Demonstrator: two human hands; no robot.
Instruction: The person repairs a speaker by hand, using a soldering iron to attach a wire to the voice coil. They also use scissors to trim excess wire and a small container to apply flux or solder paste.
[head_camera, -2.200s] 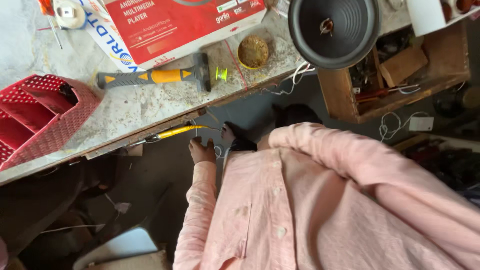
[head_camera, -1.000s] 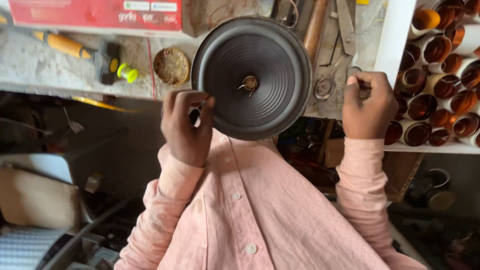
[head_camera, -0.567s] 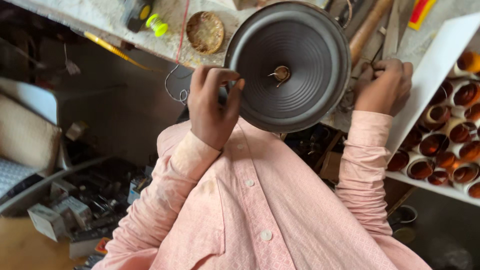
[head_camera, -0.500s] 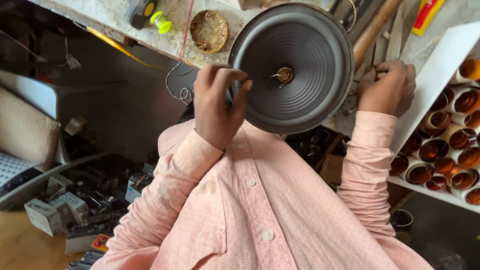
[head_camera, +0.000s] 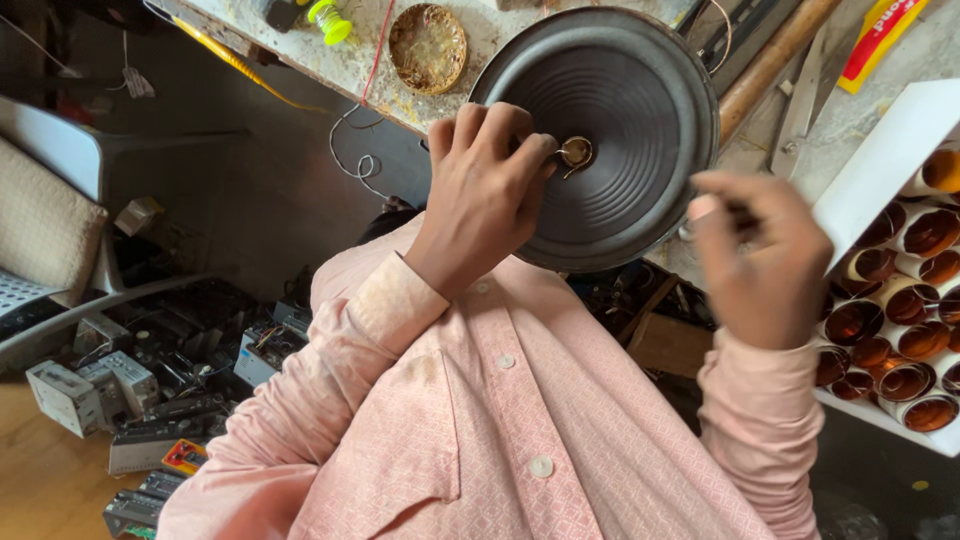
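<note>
Speaker cone (head_camera: 625, 120): dark, ribbed, round, lies face-up at workbench (head_camera: 350, 60) edge, partly overhanging toward person. Left hand (head_camera: 480, 195) rests on cone, fingertips (head_camera: 535, 150) bunched together, pinching at small brass centre piece (head_camera: 575, 152). Right hand (head_camera: 765, 260) hovers just beside cone rim, fingers curled around small item; blurred, cannot tell what. Judgement: cone thin, light, easily dented; hold by stiff outer rim, not ribbed face. Round tin (head_camera: 427, 47) near cone; white rack of tubes (head_camera: 900, 290) at right.
</note>
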